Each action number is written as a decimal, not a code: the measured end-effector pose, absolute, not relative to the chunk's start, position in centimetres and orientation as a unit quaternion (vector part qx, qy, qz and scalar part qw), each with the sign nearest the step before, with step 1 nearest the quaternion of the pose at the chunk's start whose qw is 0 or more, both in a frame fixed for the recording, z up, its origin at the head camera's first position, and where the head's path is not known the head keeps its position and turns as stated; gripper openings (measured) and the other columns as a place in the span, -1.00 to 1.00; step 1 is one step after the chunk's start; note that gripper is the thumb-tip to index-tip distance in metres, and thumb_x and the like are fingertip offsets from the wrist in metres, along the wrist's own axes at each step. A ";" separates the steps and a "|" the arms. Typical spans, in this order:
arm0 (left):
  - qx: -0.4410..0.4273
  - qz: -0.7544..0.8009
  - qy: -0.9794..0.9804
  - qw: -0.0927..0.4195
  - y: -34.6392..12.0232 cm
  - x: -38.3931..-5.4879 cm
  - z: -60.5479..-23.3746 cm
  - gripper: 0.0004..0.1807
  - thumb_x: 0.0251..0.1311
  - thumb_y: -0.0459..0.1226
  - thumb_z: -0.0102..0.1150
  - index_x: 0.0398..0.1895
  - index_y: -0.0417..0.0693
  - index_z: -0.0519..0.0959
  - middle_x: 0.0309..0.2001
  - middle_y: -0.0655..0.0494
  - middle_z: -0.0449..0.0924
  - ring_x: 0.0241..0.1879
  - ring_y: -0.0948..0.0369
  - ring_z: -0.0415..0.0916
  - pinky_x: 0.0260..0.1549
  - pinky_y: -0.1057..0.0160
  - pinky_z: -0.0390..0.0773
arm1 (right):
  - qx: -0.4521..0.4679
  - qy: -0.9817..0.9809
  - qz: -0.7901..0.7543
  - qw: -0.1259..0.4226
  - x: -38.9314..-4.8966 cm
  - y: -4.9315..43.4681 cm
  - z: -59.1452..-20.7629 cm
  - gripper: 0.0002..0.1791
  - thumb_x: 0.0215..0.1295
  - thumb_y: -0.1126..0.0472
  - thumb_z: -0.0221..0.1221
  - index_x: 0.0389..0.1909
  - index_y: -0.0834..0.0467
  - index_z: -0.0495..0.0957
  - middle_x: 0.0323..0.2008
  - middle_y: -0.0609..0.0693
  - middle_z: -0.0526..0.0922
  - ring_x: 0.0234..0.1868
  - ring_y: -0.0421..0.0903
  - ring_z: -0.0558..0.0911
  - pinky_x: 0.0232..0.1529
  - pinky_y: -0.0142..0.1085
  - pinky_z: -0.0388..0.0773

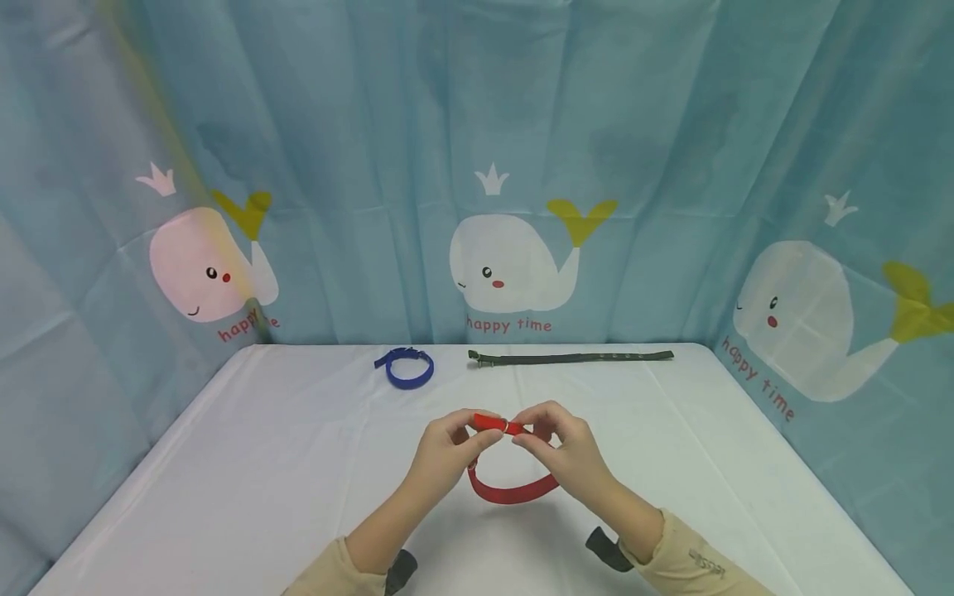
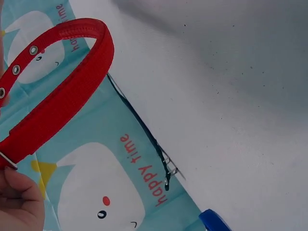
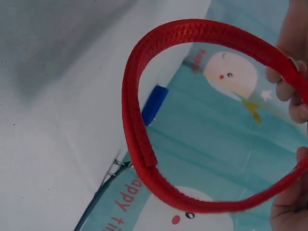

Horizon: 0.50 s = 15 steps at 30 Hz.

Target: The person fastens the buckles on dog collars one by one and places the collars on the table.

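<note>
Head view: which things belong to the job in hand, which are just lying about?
In the job:
- red collar, held near its buckle
- left hand and right hand, both pinching it

Apparently just lying about:
- blue collar, looped, far side of the table
- dark green strap, laid out straight

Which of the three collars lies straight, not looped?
The dark green collar, stretched out on the table. The blue collar is curled into a ring; the left hand and right hand hold the red collar in a loop.
</note>
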State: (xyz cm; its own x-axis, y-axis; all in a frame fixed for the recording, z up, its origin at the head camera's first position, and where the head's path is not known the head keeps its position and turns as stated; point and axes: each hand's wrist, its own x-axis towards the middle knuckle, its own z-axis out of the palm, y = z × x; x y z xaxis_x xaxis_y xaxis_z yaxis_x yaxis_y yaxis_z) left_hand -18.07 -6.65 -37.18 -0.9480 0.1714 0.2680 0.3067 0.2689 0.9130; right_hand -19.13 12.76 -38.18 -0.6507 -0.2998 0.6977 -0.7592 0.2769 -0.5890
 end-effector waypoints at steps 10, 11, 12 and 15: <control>-0.112 -0.616 -0.776 0.072 -7.1 -18.2 -36.9 -0.77 0.16 -0.22 0.35 -0.13 -0.09 0.68 -0.63 0.09 0.41 -0.62 0.24 0.29 -0.65 0.38 0.31 | 0.302 -0.790 0.496 0.194 -19.2 14.2 -39.1 -0.79 0.09 0.47 0.34 -0.24 0.22 0.67 -0.39 -0.01 0.67 -0.43 -0.19 0.45 -0.43 -0.37 0.49; -0.113 -0.617 -0.776 0.070 -7.1 -18.2 -36.9 -0.76 0.16 -0.22 0.35 -0.12 -0.10 0.68 -0.63 0.09 0.41 -0.62 0.24 0.29 -0.65 0.38 0.31 | 0.307 -0.786 0.500 0.193 -19.3 14.2 -39.2 -0.79 0.09 0.47 0.34 -0.24 0.23 0.67 -0.38 0.01 0.68 -0.42 -0.19 0.47 -0.43 -0.36 0.51; -0.115 -0.618 -0.775 0.068 -7.0 -18.1 -37.0 -0.75 0.16 -0.22 0.35 -0.11 -0.12 0.67 -0.63 0.09 0.42 -0.63 0.24 0.29 -0.65 0.38 0.31 | 0.315 -0.782 0.503 0.191 -19.3 14.1 -39.2 -0.80 0.09 0.48 0.33 -0.24 0.24 0.67 -0.36 0.03 0.69 -0.42 -0.18 0.48 -0.42 -0.36 0.52; -0.117 -0.618 -0.775 0.061 -6.7 -18.2 -37.1 -0.71 0.15 -0.22 0.36 -0.10 -0.16 0.67 -0.60 0.05 0.46 -0.62 0.23 0.30 -0.65 0.38 0.32 | 0.329 -0.774 0.507 0.190 -19.4 14.0 -38.9 -0.82 0.15 0.46 0.30 -0.22 0.24 0.67 -0.29 0.06 0.70 -0.38 -0.19 0.52 -0.39 -0.37 0.53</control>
State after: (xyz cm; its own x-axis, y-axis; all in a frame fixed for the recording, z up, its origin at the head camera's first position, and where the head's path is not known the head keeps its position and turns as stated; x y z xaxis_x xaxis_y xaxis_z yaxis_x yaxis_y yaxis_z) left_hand -18.19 -6.70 -37.11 -0.9650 0.1066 0.2398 0.2575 0.2080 0.9436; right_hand -19.43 14.02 -38.91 -0.7112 -0.3154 0.6282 -0.7019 0.2692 -0.6594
